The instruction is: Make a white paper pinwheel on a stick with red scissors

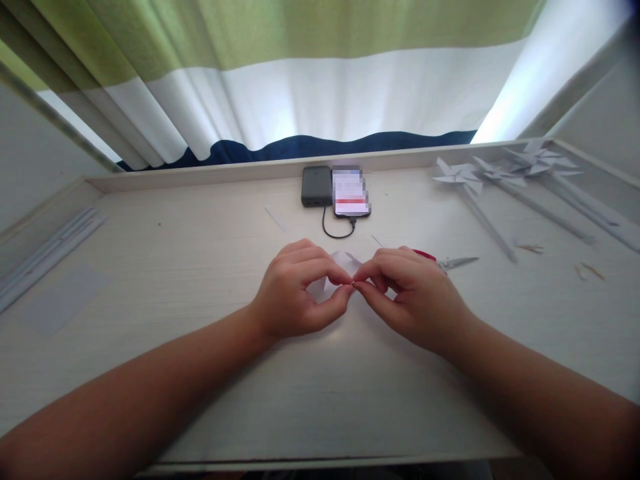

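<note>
Two bare hands work above a pale wood-grained surface [330, 400]. The thumb and forefinger of the left hand [296, 288] meet those of the right hand [425, 293]; the fingers of both are pinched together on a tiny pale piece [353, 283], too small to identify. A creased sheet of white paper [341, 257] lies just behind and beneath the fingertips, partly hidden. Red-handled metal scissors [461, 263] rest beside the right hand. Beyond, a black cable [338, 237] runs by a dark grey rectangular power bank [317, 186] and a lit smartphone [349, 192]; white paper pinwheels [457, 175] lie at far right.
</note>
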Motion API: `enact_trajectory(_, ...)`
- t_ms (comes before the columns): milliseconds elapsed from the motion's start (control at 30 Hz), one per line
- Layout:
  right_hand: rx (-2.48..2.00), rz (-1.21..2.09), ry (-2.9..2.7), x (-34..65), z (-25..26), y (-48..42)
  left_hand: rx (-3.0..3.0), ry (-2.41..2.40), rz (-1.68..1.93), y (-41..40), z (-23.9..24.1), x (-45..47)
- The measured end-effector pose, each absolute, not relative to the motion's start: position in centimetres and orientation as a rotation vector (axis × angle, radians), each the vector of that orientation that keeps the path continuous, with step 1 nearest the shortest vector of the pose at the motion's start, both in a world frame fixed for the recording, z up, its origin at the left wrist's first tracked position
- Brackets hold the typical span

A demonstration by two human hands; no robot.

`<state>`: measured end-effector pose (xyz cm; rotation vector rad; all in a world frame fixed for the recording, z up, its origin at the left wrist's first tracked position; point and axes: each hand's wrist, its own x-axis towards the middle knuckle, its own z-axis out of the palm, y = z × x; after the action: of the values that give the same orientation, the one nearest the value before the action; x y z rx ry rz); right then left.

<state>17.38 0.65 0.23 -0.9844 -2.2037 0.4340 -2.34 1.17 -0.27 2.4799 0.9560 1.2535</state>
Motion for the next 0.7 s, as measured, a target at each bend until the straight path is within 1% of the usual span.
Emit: enact_trajectory(700, -1.01, 0.415, -2.252, 17.38, 0.2, 0.71, 2.338, 1.065, 1.153, 1.03, -0.29, -2.19)
